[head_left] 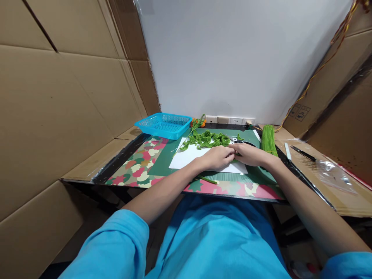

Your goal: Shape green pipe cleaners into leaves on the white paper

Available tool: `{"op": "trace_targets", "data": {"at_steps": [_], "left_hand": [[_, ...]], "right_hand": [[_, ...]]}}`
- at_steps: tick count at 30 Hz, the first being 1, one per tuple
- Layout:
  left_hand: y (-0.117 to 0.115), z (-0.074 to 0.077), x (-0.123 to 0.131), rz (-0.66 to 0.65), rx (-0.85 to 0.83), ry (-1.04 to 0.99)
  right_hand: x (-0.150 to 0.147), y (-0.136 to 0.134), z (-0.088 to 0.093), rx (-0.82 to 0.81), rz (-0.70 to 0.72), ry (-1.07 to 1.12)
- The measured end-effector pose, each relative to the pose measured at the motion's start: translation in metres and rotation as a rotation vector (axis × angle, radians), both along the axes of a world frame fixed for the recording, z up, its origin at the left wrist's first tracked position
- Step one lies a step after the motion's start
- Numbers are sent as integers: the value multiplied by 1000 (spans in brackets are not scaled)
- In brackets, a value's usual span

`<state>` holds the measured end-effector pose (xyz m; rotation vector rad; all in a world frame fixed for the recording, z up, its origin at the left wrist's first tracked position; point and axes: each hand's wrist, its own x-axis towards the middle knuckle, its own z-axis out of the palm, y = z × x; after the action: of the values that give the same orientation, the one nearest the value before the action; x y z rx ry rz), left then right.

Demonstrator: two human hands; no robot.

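Observation:
My left hand (218,155) and my right hand (249,154) meet fingertip to fingertip over a white sheet of paper (190,156) on a green mat (170,156). Both hands are curled, pinching a green pipe cleaner between them; only a sliver of green shows there. A pile of bent green pipe cleaner pieces (208,139) lies just beyond my hands. One loose green pipe cleaner (207,179) lies under my left wrist at the mat's near edge.
A blue plastic basket (164,124) stands at the back left. A bundle of straight green pipe cleaners (269,139) lies at the right. Orange flowers on stems (198,123) lie by the wall sockets (229,120). Cardboard walls close in both sides; a plastic bag (331,173) lies right.

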<state>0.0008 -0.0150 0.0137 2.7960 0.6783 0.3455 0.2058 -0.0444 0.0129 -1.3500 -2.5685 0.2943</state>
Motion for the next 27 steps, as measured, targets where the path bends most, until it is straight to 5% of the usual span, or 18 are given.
{"op": "trace_targets", "data": {"at_steps": [27], "left_hand": [[1,-2,0,-4,12,-5]], "right_hand": [[0,-1,1,-20,1,25]]}}
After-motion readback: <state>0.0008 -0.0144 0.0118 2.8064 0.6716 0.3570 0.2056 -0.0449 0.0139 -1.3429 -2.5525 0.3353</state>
